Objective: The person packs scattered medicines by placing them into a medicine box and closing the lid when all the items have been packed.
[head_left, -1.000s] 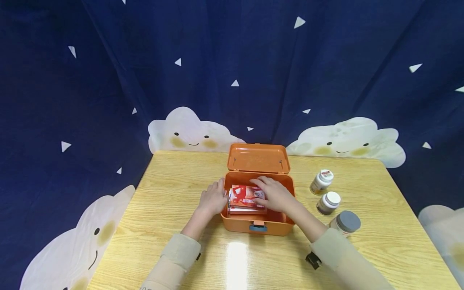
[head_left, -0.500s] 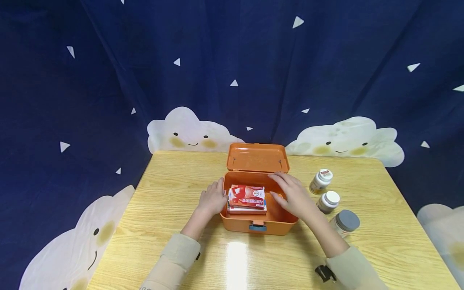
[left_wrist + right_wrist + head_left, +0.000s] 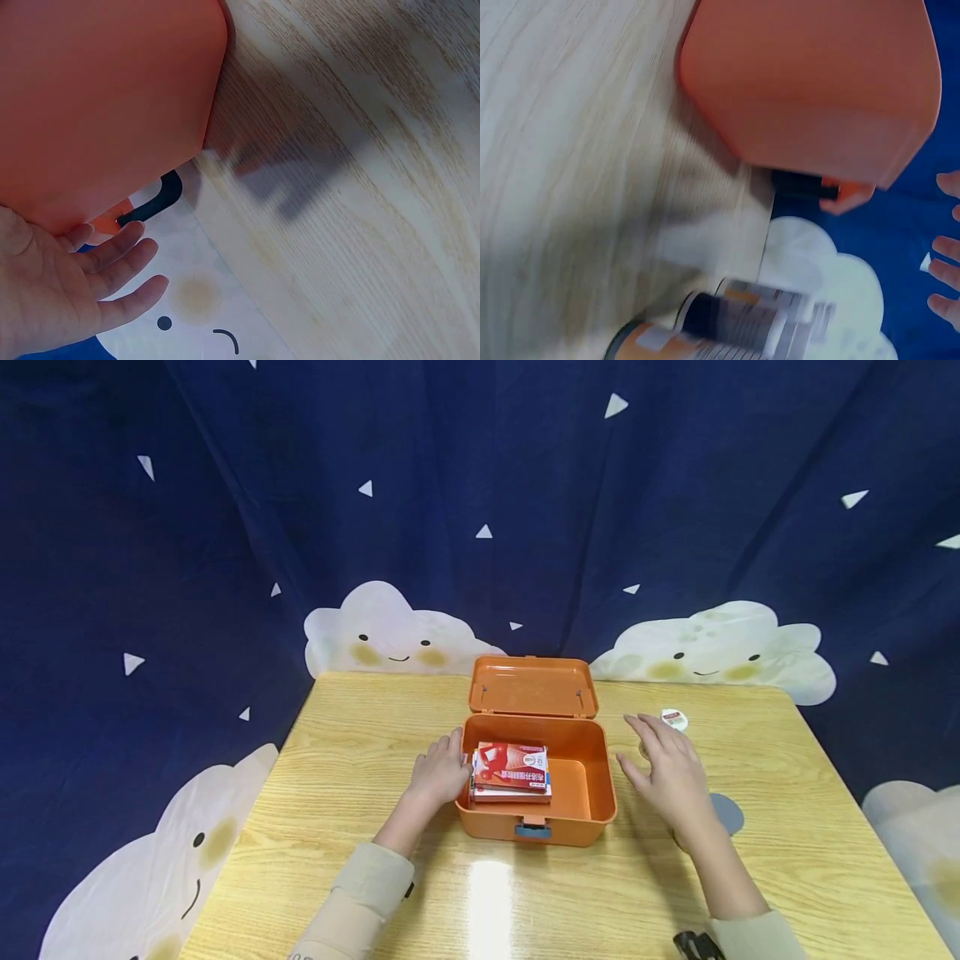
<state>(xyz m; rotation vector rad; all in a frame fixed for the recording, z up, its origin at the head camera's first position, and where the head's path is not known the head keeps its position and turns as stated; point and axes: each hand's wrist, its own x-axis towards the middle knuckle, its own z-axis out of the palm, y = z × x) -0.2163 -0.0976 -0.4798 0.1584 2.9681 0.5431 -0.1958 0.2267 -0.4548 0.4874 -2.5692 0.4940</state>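
Note:
My left hand (image 3: 438,768) holds the left rim of an orange medicine box (image 3: 536,829), thumb over the rim. Its fingers (image 3: 124,262) spread loosely along the outside in the left wrist view. Inside the box, on the left, a red medicine carton (image 3: 512,767) lies on top of other flat cartons; the right half shows bare floor. My right hand (image 3: 671,772) hovers right of the box with fingers spread and nothing in them. It covers most of the pill bottles there; a white cap (image 3: 674,719) and a grey lid (image 3: 727,812) show past it.
The box's lid (image 3: 534,687) stands folded back behind it. A blue-grey latch (image 3: 533,831) is on the front wall. Three bottles stand in a row in the right wrist view, the middle one dark-labelled (image 3: 727,322). A dark blue curtain (image 3: 480,485) hangs behind the wooden table (image 3: 360,727).
My right hand has left the red carton, come out of the box and moved right over the bottles. My left hand stays on the rim; the cartons have stayed in place.

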